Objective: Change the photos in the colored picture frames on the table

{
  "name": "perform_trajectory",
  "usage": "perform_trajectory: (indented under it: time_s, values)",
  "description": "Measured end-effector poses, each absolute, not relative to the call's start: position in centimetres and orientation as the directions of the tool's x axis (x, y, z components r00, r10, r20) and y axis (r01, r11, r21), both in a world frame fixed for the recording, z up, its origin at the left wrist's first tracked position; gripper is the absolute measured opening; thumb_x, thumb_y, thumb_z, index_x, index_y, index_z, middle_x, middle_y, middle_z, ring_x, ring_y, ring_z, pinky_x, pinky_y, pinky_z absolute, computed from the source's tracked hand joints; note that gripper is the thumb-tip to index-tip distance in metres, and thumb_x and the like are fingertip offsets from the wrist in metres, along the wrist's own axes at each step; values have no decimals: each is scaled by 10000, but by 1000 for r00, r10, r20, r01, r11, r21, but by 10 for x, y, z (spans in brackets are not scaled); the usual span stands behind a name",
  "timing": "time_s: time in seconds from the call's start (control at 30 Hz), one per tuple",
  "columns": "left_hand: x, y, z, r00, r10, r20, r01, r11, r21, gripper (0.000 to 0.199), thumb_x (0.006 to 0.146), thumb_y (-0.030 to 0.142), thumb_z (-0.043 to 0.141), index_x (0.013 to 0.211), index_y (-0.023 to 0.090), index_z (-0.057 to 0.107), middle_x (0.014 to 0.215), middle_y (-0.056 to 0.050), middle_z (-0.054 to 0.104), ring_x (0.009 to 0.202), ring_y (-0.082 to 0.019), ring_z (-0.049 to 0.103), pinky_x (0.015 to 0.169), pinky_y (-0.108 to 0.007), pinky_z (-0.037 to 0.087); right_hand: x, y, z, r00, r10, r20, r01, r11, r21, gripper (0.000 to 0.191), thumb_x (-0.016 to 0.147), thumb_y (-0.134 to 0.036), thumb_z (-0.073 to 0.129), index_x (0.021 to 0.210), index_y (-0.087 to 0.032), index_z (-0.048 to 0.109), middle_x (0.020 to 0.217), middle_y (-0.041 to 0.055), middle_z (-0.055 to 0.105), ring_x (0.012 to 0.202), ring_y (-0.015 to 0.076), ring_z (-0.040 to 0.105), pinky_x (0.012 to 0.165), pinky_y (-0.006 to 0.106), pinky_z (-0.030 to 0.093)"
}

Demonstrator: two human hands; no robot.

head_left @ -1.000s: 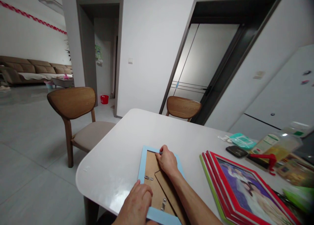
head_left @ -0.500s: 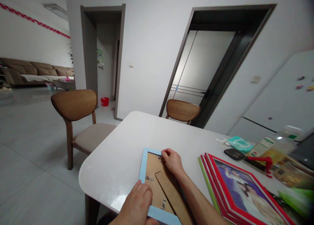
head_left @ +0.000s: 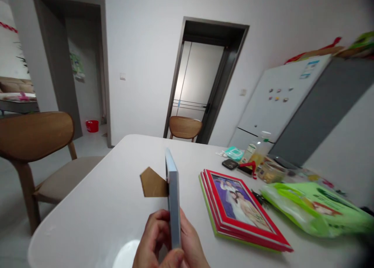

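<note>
A light blue picture frame [head_left: 174, 205] stands on edge above the white table [head_left: 122, 174], its narrow side facing me. Its brown stand flap [head_left: 153, 183] sticks out to the left. My left hand [head_left: 156, 237] grips the lower part from the left, fingers curled at the back and thumb near the bottom edge. On the other side, my right hand [head_left: 191, 240] presses against the frame; its fingers are partly hidden. To the right lies a stack of frames, with a red frame [head_left: 245, 205] holding a photo on top and a green one at the bottom.
At the right lie a green plastic bag [head_left: 324, 209], a clear tub [head_left: 270, 172], a bottle [head_left: 258, 149], a black case [head_left: 230, 164] and a teal packet [head_left: 234, 153]. Wooden chairs stand left [head_left: 37, 135] and behind the table [head_left: 185, 127].
The blue frame has been lifted from lying face down and turned upright on edge, its flap now swung out. My right hand has moved down to its right side. The view has shifted right.
</note>
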State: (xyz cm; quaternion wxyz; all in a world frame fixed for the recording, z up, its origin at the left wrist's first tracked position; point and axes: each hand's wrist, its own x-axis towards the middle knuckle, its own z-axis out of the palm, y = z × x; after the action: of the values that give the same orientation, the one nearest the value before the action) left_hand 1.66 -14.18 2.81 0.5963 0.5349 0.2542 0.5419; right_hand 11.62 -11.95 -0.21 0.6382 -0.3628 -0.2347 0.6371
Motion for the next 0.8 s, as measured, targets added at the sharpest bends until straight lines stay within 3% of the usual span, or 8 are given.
perform_trajectory:
  time_s: [0.13,0.3,0.47,0.57,0.67,0.8]
  values:
    - [48,-143,57,290,944,155,-540,28,841,527,590,391,696,1014,188,457,1056,-88,526,960,-261,492,789,-338,408,162,-135,41,349,915,-201,-632,71,-772,681,628,-293,629,1238,-268,329,1024,4,610,817,168,605,643,257,497]
    - [85,-136,66,551,832,57,-389,196,900,424,685,419,585,994,141,503,1014,-104,557,929,-250,501,739,-326,405,261,-147,76,440,894,-87,-409,113,-905,821,587,-222,629,1291,-304,214,1070,17,594,747,210,628,595,310,520]
    - [124,-135,53,671,726,148,-325,108,939,317,639,312,576,879,108,533,858,-83,583,830,-215,519,769,-314,371,361,-144,64,517,843,-148,-235,-26,-972,657,646,-249,534,1262,-288,311,1104,19,577,748,210,629,599,305,522]
    - [132,-134,47,652,755,71,-147,34,989,241,623,225,534,834,109,542,781,-60,573,748,-192,512,681,-284,384,395,-137,48,497,856,-145,-94,-113,-989,647,661,-272,494,1277,-243,297,1048,31,610,753,210,627,643,318,511]
    - [131,-129,43,601,795,83,45,-138,989,155,634,162,495,772,125,555,733,-35,568,678,-163,494,621,-253,374,410,-128,33,541,827,-152,102,-244,-964,628,658,-296,503,1254,-169,352,978,58,641,728,211,626,651,318,495]
    - [131,-116,27,475,868,145,139,-237,962,235,664,164,511,898,151,530,883,-43,565,795,-173,499,707,-254,376,415,-129,17,608,774,-174,165,-338,-927,588,640,-350,555,1165,-99,464,1043,117,604,841,233,597,685,309,473]
